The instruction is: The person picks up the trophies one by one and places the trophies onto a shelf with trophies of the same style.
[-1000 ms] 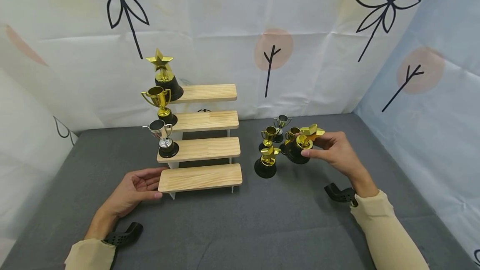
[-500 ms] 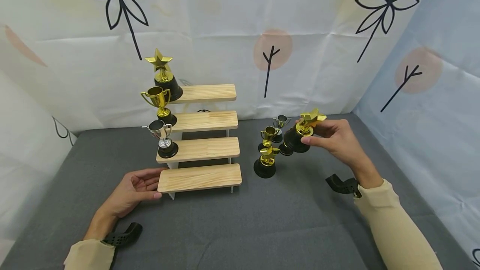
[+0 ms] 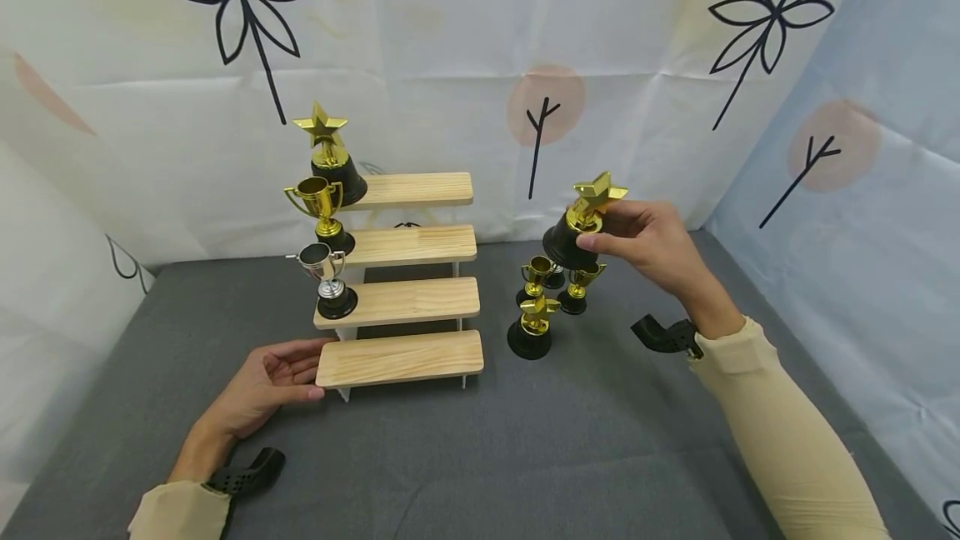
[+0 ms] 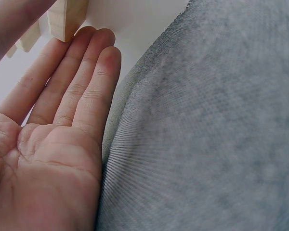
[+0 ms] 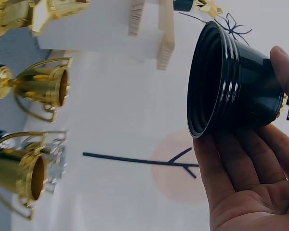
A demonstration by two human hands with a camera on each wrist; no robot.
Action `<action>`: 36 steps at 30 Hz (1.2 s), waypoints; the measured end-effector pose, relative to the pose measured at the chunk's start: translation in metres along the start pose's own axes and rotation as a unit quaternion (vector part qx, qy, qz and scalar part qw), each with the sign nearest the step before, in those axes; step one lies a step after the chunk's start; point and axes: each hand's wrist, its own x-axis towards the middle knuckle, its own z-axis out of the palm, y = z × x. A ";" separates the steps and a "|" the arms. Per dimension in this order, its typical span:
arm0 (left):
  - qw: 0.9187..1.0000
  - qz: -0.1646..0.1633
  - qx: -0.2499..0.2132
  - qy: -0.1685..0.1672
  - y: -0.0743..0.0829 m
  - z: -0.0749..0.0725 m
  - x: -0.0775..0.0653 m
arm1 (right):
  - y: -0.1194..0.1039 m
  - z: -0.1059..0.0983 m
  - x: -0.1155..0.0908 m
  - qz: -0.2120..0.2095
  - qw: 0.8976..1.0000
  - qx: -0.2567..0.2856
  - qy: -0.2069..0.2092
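My right hand (image 3: 648, 244) holds a gold star trophy (image 3: 596, 194) by its black base, thumb on one side and fingers on the other. In the right wrist view the hollow black base (image 5: 231, 82) shows, tilted and off the table. Below it in the head view stand a small star trophy (image 3: 530, 340), two small gold cups, one of them a gold cup (image 3: 576, 294) at the right, and a partly hidden silver cup (image 3: 555, 278). My left hand (image 3: 270, 382) rests against the left end of the lowest step of a wooden tiered shelf (image 3: 401, 359), its fingers (image 4: 82, 86) nearly straight.
On the shelf's left side, a star trophy (image 3: 337, 169) stands on the top step, a gold cup trophy (image 3: 318, 202) on the second and a silver cup trophy (image 3: 326, 277) on the third. A patterned cloth backdrop (image 3: 442, 57) hangs behind the grey table (image 3: 480, 465).
My right hand has lifted the star trophy up and moved it slightly left, above the small trophies, uncovering the right gold cup. My left hand has stayed at the lowest step.
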 end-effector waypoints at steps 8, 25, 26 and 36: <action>1.000 -0.002 0.006 0.005 0.000 0.001 0.000 | -0.013 0.007 0.025 -0.006 1.000 0.012 -0.004; 1.000 -0.004 0.007 0.008 -0.001 0.001 -0.001 | -0.031 0.027 0.066 -0.041 0.997 0.057 -0.042; 1.000 -0.003 0.006 0.009 -0.002 0.001 -0.001 | -0.033 0.029 0.068 -0.043 0.997 0.057 -0.043; 1.000 -0.005 0.009 0.014 0.000 0.001 0.000 | -0.044 0.042 0.090 -0.063 0.993 0.080 -0.061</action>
